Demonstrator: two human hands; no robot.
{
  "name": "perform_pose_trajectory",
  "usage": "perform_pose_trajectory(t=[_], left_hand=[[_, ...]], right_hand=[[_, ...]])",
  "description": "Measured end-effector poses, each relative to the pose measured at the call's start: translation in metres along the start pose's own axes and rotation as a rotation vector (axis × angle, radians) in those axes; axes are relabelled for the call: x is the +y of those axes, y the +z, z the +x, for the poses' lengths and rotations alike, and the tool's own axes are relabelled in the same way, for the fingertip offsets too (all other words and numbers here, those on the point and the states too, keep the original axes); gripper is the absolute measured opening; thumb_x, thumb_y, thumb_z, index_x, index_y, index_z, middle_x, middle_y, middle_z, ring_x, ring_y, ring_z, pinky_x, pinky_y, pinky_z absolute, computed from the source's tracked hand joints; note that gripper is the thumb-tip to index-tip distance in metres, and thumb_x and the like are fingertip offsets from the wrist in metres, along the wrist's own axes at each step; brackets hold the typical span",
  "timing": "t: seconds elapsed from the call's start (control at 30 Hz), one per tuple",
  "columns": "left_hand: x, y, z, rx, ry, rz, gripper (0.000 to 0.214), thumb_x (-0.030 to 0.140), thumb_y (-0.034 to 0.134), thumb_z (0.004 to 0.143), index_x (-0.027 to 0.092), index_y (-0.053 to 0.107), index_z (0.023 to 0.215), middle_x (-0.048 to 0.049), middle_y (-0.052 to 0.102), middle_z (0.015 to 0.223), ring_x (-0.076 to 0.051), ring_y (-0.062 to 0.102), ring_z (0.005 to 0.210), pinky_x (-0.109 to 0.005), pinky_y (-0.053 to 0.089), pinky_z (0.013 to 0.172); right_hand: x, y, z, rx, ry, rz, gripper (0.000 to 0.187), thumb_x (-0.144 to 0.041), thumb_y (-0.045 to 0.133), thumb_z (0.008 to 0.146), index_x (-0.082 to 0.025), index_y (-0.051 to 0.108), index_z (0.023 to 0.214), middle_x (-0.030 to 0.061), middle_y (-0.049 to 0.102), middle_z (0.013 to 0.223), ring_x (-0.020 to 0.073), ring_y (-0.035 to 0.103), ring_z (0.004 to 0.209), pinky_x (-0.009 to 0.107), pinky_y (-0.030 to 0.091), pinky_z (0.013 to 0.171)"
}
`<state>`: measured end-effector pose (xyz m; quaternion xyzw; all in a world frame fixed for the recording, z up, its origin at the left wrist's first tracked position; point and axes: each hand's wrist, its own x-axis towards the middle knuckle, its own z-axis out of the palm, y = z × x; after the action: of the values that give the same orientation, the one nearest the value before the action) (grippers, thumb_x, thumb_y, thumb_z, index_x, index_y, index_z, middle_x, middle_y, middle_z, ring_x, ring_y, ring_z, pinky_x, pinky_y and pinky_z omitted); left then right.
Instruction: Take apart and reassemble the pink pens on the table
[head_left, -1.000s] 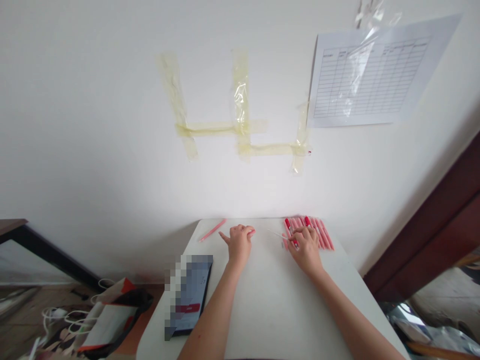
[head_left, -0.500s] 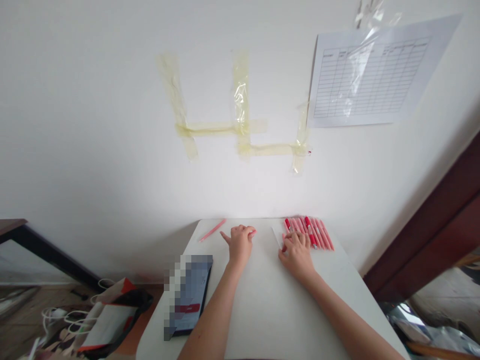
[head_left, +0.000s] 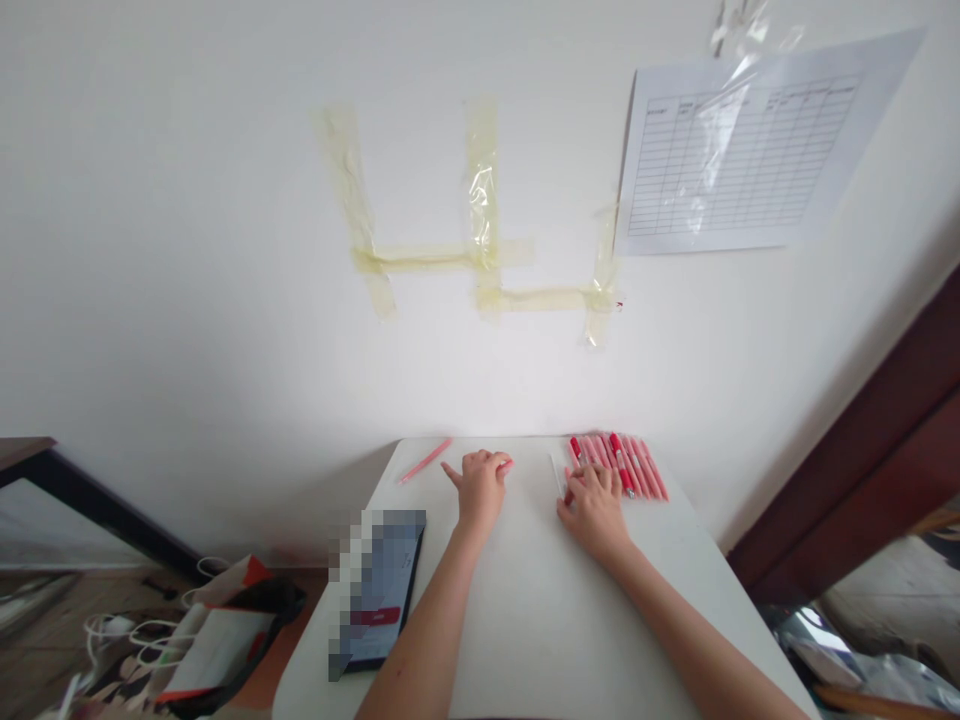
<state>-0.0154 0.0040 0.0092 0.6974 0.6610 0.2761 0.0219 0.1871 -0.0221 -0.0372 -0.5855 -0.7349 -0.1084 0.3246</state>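
As a loose pink stick (head_left: pixel 425 461) lies apart at far left, my left hand (head_left: pixel 480 490) curls over a pink tube (head_left: pixel 508 464), forefinger spread. My right hand (head_left: pixel 596 510) has slid back from the row of red-capped pink pens (head_left: pixel 619 465), fingers bunched beside a thin white strip (head_left: pixel 557 473); any grip is hard to tell.

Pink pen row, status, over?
Right hand at near ends of pink pens, thin white strip by its fingers. Left hand at a pink piece. Loose pink stick farther left.
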Motion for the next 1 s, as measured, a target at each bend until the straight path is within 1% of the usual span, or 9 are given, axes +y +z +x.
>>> perform_pose_trajectory(t=[0.2, 0.37, 0.53, 0.7, 0.77, 0.87, 0.93, 1.0], left_hand=[[0.0, 0.0, 0.0, 0.002, 0.0, -0.002, 0.02, 0.021, 0.055, 0.09, 0.032, 0.07, 0.098, -0.0033, 0.067, 0.1, -0.025, 0.051, 0.109, -0.077, 0.005, 0.106], [-0.001, 0.001, 0.0, 0.024, 0.0, -0.026, 0.02, 0.019, 0.055, 0.089, 0.031, 0.069, 0.096, -0.0023, 0.067, 0.099, -0.025, 0.051, 0.109, -0.078, 0.003, 0.105], [0.0, 0.002, 0.0, 0.012, 0.015, -0.046, 0.02, 0.018, 0.056, 0.089, 0.031, 0.069, 0.097, -0.0019, 0.068, 0.099, -0.024, 0.051, 0.109, -0.078, 0.003, 0.106], [0.003, 0.003, -0.002, -0.011, 0.079, -0.074, 0.018, 0.023, 0.059, 0.088, 0.033, 0.068, 0.099, -0.0006, 0.069, 0.099, -0.023, 0.053, 0.109, -0.075, 0.0, 0.108], [0.005, 0.003, -0.003, -0.027, 0.105, -0.091, 0.016, 0.026, 0.061, 0.088, 0.033, 0.068, 0.1, -0.0002, 0.07, 0.099, -0.022, 0.053, 0.109, -0.074, -0.001, 0.109], [0.01, 0.003, -0.005, -0.065, 0.145, -0.109, 0.011, 0.032, 0.062, 0.087, 0.032, 0.07, 0.095, -0.0002, 0.071, 0.097, -0.022, 0.054, 0.109, -0.07, -0.005, 0.111], [0.012, 0.003, -0.006, -0.084, 0.182, -0.121, 0.009, 0.034, 0.063, 0.087, 0.031, 0.071, 0.09, -0.0001, 0.071, 0.097, -0.022, 0.053, 0.109, -0.069, -0.009, 0.111], [0.014, 0.004, -0.008, -0.101, 0.22, -0.136, 0.009, 0.034, 0.064, 0.086, 0.032, 0.072, 0.088, 0.0003, 0.071, 0.096, -0.021, 0.052, 0.11, -0.069, -0.012, 0.111]], right_hand=[[0.002, 0.002, 0.0, 0.016, -0.009, 0.004, 0.005, -0.029, 0.065, 0.077, -0.023, 0.063, 0.076, 0.0087, 0.059, 0.106, 0.0301, 0.046, 0.11, 0.057, 0.03, 0.103], [0.0, 0.001, 0.0, 0.011, 0.008, 0.01, 0.009, -0.029, 0.067, 0.077, -0.023, 0.061, 0.072, 0.0087, 0.06, 0.104, 0.0308, 0.045, 0.11, 0.056, 0.032, 0.102], [0.001, -0.002, 0.001, 0.061, 0.015, 0.025, 0.01, -0.031, 0.064, 0.08, -0.022, 0.061, 0.076, 0.0083, 0.058, 0.104, 0.0308, 0.045, 0.109, 0.057, 0.032, 0.101], [0.006, -0.003, 0.003, 0.107, -0.016, 0.062, 0.009, -0.03, 0.058, 0.085, -0.024, 0.064, 0.088, 0.0068, 0.057, 0.108, 0.0286, 0.045, 0.11, 0.057, 0.031, 0.103], [0.007, -0.003, 0.003, 0.115, -0.032, 0.073, 0.012, -0.03, 0.057, 0.086, -0.025, 0.065, 0.095, 0.0063, 0.057, 0.109, 0.0279, 0.045, 0.111, 0.058, 0.03, 0.105], [0.007, -0.003, 0.004, 0.119, -0.063, 0.079, 0.019, -0.03, 0.056, 0.088, -0.029, 0.065, 0.105, 0.0059, 0.058, 0.109, 0.0274, 0.046, 0.112, 0.058, 0.027, 0.107], [0.006, -0.003, 0.004, 0.107, -0.082, 0.082, 0.021, -0.031, 0.057, 0.089, -0.031, 0.066, 0.108, 0.0058, 0.058, 0.11, 0.0271, 0.047, 0.111, 0.057, 0.029, 0.107], [0.005, -0.004, 0.004, 0.093, -0.093, 0.085, 0.021, -0.032, 0.058, 0.089, -0.032, 0.067, 0.109, 0.006, 0.059, 0.111, 0.027, 0.047, 0.11, 0.052, 0.033, 0.103]])
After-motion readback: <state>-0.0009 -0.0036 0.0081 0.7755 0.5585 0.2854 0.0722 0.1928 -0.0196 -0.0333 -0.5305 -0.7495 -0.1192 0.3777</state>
